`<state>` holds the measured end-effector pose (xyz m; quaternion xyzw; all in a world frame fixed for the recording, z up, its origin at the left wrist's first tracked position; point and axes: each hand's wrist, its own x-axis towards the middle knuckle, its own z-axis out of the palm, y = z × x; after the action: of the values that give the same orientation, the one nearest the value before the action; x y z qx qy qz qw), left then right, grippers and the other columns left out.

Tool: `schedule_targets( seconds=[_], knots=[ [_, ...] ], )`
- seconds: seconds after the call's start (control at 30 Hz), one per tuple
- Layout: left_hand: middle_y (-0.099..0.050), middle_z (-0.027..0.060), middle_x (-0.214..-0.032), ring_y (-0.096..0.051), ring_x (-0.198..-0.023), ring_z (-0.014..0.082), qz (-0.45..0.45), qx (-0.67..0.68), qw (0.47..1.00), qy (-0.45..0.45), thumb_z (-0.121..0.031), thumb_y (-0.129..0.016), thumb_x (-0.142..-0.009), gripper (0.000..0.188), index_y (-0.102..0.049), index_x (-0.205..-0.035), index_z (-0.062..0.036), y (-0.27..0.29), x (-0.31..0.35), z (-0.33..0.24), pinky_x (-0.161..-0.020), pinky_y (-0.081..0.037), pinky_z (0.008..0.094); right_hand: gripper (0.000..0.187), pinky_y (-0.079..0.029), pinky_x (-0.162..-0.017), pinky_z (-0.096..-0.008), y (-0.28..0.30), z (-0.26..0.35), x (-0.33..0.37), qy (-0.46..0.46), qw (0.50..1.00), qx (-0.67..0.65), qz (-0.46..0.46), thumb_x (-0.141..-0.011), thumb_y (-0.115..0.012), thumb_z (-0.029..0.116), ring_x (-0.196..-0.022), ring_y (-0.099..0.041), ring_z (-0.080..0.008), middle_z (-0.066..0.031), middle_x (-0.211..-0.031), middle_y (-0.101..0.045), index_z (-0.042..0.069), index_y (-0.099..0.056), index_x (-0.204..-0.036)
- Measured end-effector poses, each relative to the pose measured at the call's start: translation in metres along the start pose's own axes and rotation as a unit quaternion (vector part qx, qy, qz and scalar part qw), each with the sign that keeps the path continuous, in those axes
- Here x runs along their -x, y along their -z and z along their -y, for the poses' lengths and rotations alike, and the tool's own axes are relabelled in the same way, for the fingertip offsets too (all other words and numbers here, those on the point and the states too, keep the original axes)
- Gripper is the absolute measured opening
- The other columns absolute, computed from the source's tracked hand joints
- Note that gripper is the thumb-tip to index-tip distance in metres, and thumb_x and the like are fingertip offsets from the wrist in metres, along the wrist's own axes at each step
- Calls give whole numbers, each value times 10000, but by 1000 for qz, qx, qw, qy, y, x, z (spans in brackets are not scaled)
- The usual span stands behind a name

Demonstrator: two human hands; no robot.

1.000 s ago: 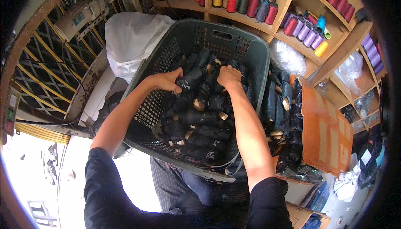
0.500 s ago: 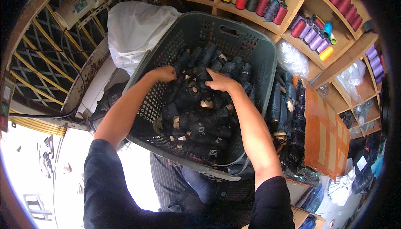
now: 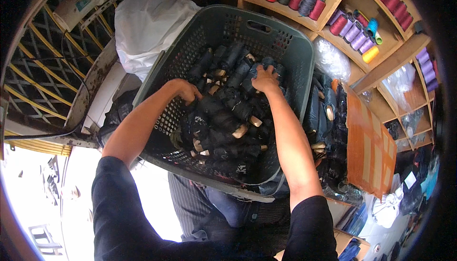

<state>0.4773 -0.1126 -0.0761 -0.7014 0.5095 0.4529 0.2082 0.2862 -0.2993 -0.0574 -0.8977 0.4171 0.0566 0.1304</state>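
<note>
A dark green plastic basket (image 3: pixel 164 66) with perforated walls stands tilted in front of me. Inside lies a heap of black rolled bundles (image 3: pixel 219 111), several with tan bands or ends showing. At the heap's left side, my left hand (image 3: pixel 187 91) is curled, its fingertips against the bundles; whether it grips one is hidden. Over on the right, my right hand (image 3: pixel 266 79) rests on a dark bundle near the far right of the heap, fingers spread across it.
Wooden shelves (image 3: pixel 304 25) with coloured thread cones stand behind the basket. A white plastic bag (image 3: pixel 147 28) sits at its far left. More dark bundles (image 3: pixel 312 106) and a torn cardboard piece (image 3: pixel 369 139) are close on its right. A metal frame (image 3: pixel 78 101) is at left.
My right hand has moved right and slightly farther away, its fingers spreading. Bundles in the middle have shifted, with one now lying slantwise. My left hand stays at the left side.
</note>
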Motion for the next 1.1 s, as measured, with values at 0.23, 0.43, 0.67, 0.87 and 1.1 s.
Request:
schedule_targets(
  seconds=[0.23,0.43,0.67,0.87,1.1],
  knots=[
    [-610,142,-1241,-593,-1060,302,26,-22,990,-138,-3,-463,-667,511,-712,-1093,-136,11,25,-31,-874,-468,397,525,-330,-1080,-434,-9,-5,-13,-9,985,-164,48,-809,-649,459,-1333,-342,-387,-283,-1416,-311,138,-598,-1220],
    [-682,129,-1063,-629,-984,266,-165,11,978,-129,-82,-494,-793,339,-698,-1063,-102,14,22,-16,-835,-478,378,325,-399,-968,-389,-11,2,-20,91,936,-335,-56,-853,-632,361,-1155,-501,-326,-163,-1264,-448,54,-695,-940],
    [-658,95,-1138,-599,-1061,289,-208,23,970,-121,-348,-537,-884,348,-674,-1104,-116,19,23,1,-910,-447,378,449,-494,-769,-401,10,-2,-21,47,864,-500,-32,-862,-637,328,-1129,-544,-313,-160,-1233,-499,103,-528,-1235],
    [-665,104,-1066,-605,-1008,261,-242,61,957,-149,-368,-491,-945,360,-628,-1121,-85,37,49,-10,-890,-454,371,898,-393,-1025,-478,-36,4,-8,81,975,-208,15,-768,-728,413,-1251,-454,-388,-253,-1420,-368,37,-281,-1451],
    [-643,127,-1130,-584,-1074,284,-271,59,955,-104,-416,-476,-954,403,-628,-1153,-100,43,67,-2,-915,-443,383,725,-388,-1032,-377,-8,23,24,179,981,-70,11,-706,-749,258,-1244,-461,-361,-219,-1339,-476,-19,-464,-1313]
  ],
)
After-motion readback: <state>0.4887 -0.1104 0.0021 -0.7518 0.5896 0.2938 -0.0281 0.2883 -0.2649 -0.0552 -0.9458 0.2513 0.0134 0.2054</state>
